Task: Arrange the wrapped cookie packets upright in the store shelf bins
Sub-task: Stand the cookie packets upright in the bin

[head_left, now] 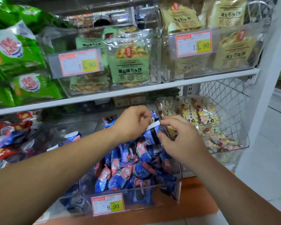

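Observation:
A clear plastic bin (136, 194) on the lower shelf holds several blue and pink wrapped cookie packets (120, 172) in a loose heap. One blue packet (151, 133) stands upright at the back of the heap. My left hand (131, 122) pinches its white crimped top edge from the left. From the right, my right hand (182, 138) grips the same packet with the thumb on its side and the fingers at its top. Both forearms reach in over the bin.
A price tag (108, 203) reading 9.90 hangs on the bin front. A bin of pastel candy packets (206, 120) sits to the right, red and blue packets (5, 143) to the left. The upper shelf (152, 88) carries green and beige cracker bags. A white post (266, 95) stands at right.

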A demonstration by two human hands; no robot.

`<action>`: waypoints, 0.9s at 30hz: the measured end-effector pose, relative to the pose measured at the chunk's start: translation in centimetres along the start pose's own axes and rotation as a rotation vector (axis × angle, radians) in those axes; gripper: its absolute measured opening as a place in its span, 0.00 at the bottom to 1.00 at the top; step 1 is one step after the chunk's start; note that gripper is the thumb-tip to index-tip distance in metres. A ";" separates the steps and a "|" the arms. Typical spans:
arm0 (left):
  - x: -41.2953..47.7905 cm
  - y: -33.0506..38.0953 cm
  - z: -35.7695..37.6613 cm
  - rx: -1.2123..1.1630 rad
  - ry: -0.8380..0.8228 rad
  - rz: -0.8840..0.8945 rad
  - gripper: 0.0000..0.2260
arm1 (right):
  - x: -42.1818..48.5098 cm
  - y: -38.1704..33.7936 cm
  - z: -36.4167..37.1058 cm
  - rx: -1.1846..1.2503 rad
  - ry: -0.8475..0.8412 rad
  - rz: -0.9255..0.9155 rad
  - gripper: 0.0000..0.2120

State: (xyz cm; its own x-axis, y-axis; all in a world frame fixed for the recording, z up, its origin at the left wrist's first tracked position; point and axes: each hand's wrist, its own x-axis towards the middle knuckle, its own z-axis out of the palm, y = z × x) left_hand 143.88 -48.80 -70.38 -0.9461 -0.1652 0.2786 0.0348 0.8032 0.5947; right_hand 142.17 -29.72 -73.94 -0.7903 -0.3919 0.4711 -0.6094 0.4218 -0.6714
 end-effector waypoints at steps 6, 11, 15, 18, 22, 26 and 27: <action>-4.8 -1.0 -2.7 -0.380 0.188 -0.096 0.06 | -0.1 -3.5 1.4 0.127 -0.216 0.036 0.14; -8.5 -4.2 -6.0 -0.485 0.347 -0.191 0.06 | -0.4 -7.1 5.2 0.157 -0.286 -0.080 0.06; -10.9 -7.2 -10.8 -0.628 0.545 -0.247 0.08 | 0.4 -10.2 8.6 0.296 -0.240 -0.049 0.09; -13.2 -10.6 -14.1 -0.548 0.648 -0.271 0.09 | 0.8 -13.1 11.1 0.436 -0.235 -0.004 0.09; -15.8 -13.7 -15.9 -0.160 0.577 -0.291 0.09 | 0.7 -15.8 15.0 0.427 -0.252 0.003 0.11; -16.9 -15.1 -17.1 0.059 0.471 -0.366 0.07 | 1.4 -15.8 17.4 -0.137 -0.260 -0.065 0.16; -17.0 -14.9 -17.1 0.070 0.457 -0.362 0.10 | 1.6 -15.8 17.3 -0.184 -0.262 -0.071 0.18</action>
State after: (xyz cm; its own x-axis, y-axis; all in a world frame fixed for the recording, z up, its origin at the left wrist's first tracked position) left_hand 164.94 -67.80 -71.09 -0.6582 -0.6538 0.3732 -0.3007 0.6828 0.6659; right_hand 151.62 -51.16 -72.47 -0.7165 -0.6125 0.3338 -0.6826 0.5172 -0.5163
